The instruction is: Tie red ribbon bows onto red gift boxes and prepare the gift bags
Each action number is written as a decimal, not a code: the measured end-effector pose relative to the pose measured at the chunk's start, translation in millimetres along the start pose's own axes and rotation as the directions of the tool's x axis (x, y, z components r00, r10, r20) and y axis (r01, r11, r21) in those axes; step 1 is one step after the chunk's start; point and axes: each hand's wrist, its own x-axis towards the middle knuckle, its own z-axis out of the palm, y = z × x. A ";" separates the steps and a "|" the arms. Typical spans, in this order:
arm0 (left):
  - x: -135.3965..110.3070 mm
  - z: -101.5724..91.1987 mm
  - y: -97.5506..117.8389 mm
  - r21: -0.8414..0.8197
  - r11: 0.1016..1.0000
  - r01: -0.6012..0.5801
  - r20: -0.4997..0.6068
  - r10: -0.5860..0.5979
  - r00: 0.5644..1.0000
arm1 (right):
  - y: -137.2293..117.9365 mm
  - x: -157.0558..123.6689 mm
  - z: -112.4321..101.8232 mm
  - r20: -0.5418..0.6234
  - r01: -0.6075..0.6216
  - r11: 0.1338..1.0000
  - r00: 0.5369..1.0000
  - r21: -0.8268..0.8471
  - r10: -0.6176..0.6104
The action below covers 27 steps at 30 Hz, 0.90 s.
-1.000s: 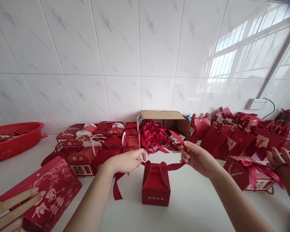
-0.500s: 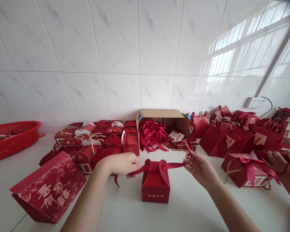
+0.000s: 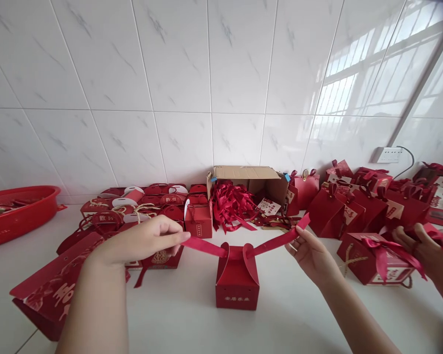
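Note:
A small red gift box with gold characters stands upright on the white table in front of me. A red ribbon runs through the slots in its curved top flaps. To the left of the box, my left hand is closed, pinching one side of the ribbon, and a loose tail hangs below it. My right hand pinches the other side near its end, whose tip sticks up above the fingers. Both sides slope upward from the flaps.
A cardboard box full of red ribbons stands by the tiled wall. Red boxes crowd both sides; a large one is front left. A red plastic basket sits far left. Another person's hands work near a bow-tied box at right.
My left hand has drawn the ribbon leftward and up, away from the box. My right hand has shifted slightly right and up. The ribbon now spreads wider in a V; the gift box stays put.

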 end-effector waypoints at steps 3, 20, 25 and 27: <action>-3.1 -5.3 -2.2 -0.104 0.986 -0.132 -0.084 0.124 0.989 | 0.3 -1.8 -1.1 0.026 0.046 0.997 0.999 -0.055 -0.044; 30.2 37.6 33.2 -0.805 0.407 -0.433 -0.378 0.212 0.901 | -54.4 -28.1 97.4 0.376 0.436 0.609 0.897 -0.662 -0.234; 21.3 42.7 42.0 -0.674 0.468 -0.572 -0.572 0.160 0.805 | -47.0 -40.5 124.1 0.436 0.486 0.621 0.866 -0.615 -0.246; 20.6 46.6 44.2 -0.604 0.522 -0.602 -0.632 0.147 0.761 | -38.6 -38.6 129.2 0.448 0.495 0.675 0.855 -0.547 -0.263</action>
